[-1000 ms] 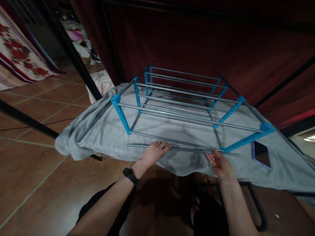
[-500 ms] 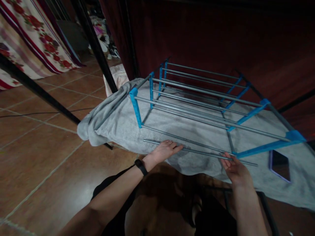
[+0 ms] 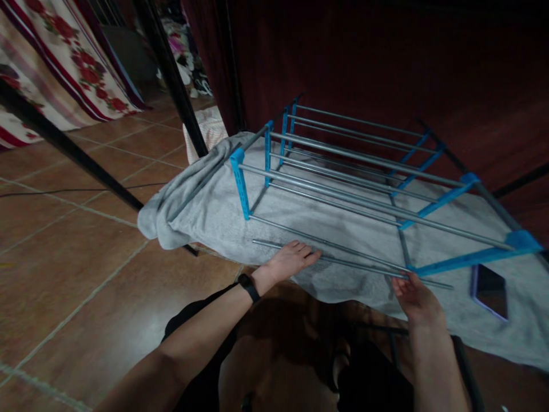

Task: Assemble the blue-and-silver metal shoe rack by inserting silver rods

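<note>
A loose metal tube [image 3: 355, 264] lies along the front edge of the grey blanket, in front of a rack [image 3: 343, 198] of metal tubes and blue plastic connectors. My left hand [image 3: 292, 261] is closed over the tube left of its middle, palm down, with a black band on the wrist. Nearer the tube's right end, my right hand [image 3: 414, 294] pinches it between thumb and fingers, close to the rack's lower front blue connector [image 3: 461, 262]. The rack rests on its side, its lowest front tube running just behind the loose one.
The grey blanket [image 3: 206, 212] covers a low bed-like surface. A phone [image 3: 489, 290] lies on it at the right. Black metal poles [image 3: 171, 74] stand at the left, a dark red curtain [image 3: 343, 63] hangs behind, and a cable [image 3: 86, 190] crosses the tiled floor.
The view has shifted slightly, so the rack appears a little further right. My right-hand fingers have closed a little more around the tube; my left hand keeps its place on it.
</note>
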`<state>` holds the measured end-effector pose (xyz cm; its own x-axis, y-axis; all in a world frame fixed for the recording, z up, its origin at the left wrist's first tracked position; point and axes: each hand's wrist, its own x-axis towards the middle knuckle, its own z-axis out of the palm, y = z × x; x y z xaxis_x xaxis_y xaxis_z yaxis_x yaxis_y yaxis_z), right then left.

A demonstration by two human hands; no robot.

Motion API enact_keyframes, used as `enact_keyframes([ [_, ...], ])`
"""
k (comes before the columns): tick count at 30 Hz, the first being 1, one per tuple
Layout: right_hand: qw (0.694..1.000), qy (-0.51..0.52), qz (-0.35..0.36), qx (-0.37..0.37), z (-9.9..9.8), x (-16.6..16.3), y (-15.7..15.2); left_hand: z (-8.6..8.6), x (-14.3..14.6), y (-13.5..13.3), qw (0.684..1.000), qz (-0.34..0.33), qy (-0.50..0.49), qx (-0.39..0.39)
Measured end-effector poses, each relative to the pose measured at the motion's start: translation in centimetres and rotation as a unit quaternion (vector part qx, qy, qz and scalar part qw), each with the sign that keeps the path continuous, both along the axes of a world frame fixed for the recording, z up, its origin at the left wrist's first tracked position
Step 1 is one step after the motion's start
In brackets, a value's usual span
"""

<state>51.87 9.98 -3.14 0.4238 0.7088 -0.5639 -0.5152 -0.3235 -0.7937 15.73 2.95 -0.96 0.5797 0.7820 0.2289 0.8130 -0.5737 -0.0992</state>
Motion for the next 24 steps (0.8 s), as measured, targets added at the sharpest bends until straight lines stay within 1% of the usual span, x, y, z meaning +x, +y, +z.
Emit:
enact_keyframes([
  [6,1.0,0.009,-0.002,0.002,0.3,-0.5,-0.2,-0.1,0.1,0.1,1.0,0.007,-0.015,0.001],
  [10,1.0,0.007,-0.005,0.013,-0.2,-0.3,0.1,-0.1,0.1,-0.1,1.0,0.02,-0.012,0.001],
  [13,1.0,0.006,0.004,0.021,-0.6,-0.1,0.2,-0.2,0.1,0.1,1.0,0.017,-0.013,0.001],
  [16,0.999,0.01,0.012,0.031,-0.8,-0.2,0.1,-0.4,0.1,0.4,0.999,0.02,-0.036,0.005],
  [20,0.997,0.029,0.016,0.064,-0.3,-1.0,-0.3,-0.6,-0.4,1.1,0.996,0.039,-0.082,0.009],
  [24,0.996,0.054,0.012,0.07,0.5,-1.7,-0.5,-0.6,-1.7,1.8,0.99,0.062,-0.124,0.003],
])
